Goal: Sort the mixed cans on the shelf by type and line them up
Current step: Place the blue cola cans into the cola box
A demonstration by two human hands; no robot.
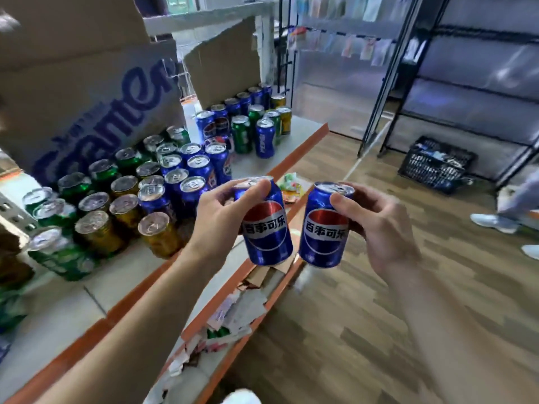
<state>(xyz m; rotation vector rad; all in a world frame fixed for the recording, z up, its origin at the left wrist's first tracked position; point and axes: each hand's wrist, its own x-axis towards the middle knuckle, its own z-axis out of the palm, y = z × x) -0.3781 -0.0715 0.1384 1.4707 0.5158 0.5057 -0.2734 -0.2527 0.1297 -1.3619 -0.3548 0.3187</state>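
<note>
Left hand (230, 212) clasps one blue aluminium cola can (269, 237), right hand (377, 228) a second blue can (322, 237), each near its rim; careless placement could topple crowded shelf cans (125, 205).

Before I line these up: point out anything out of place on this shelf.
One blue Pepsi can stands among the green cans at the far end, the wrong type for that spot. Underneath, torn paper scraps lie strewn.

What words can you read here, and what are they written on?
"百事可乐" on the left can, gripped by the left hand.
"百事可乐" on the right can, gripped by the right hand.
Cardboard box: blue letters cut off, unreadable.
Shelf cans: print too blurred.
</note>
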